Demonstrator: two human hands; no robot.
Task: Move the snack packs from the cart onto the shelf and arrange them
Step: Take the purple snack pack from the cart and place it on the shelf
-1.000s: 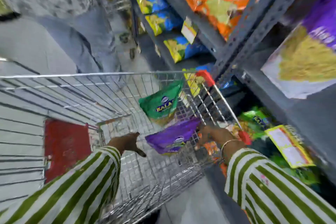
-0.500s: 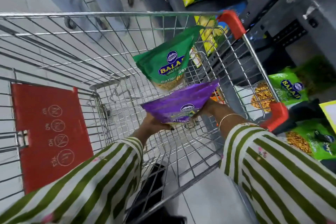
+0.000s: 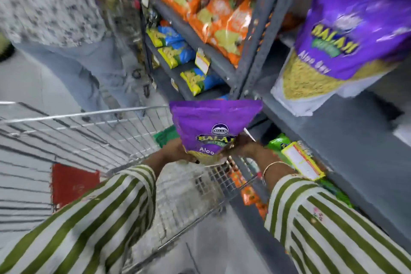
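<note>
A purple Aloo Sev snack pack is upright above the right side of the wire cart. My left hand grips its lower left edge and my right hand grips its lower right edge. A green snack pack lies in the cart behind the purple one, mostly hidden. On the grey shelf at the upper right stands another purple Aloo Sev pack.
Orange packs and blue-yellow packs fill farther shelves. Green packs and a yellow price tag sit on the lower shelf. A person in patterned clothes stands beyond the cart. A grey upright post divides the shelves.
Both hands have lifted the purple pack out of the cart and turned it upright. The view has swung up toward the shelves.
</note>
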